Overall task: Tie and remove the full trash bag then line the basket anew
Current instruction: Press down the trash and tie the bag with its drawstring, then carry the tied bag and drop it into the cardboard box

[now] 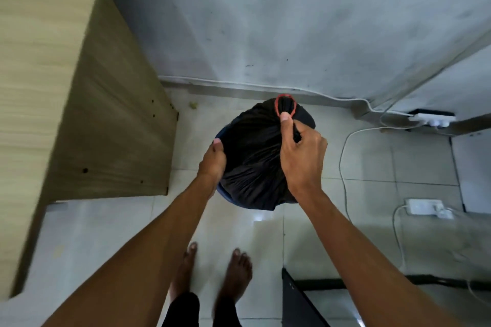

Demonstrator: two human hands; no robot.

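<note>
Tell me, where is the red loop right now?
In the head view the red loop sits at the far top of the black bag, just beyond the right hand, near the wall.

You are standing barefoot in a plain home room: pale floor tiles (pixel 372 156), scuffed grey wall (pixel 292 21), a wooden cabinet (pixel 106 127), and power strips (pixel 425 206) with white cables (pixel 344 167) lying loose on the floor.

Both forearms bare to frame edge; no sleeves, watch or rings visible. Left hand (pixel 214 160) and right hand (pixel 301 155) ungloved. Feet (pixel 240 271) bare. Dark trousers (pixel 186 310) covered legs, ending above ankles.
</note>
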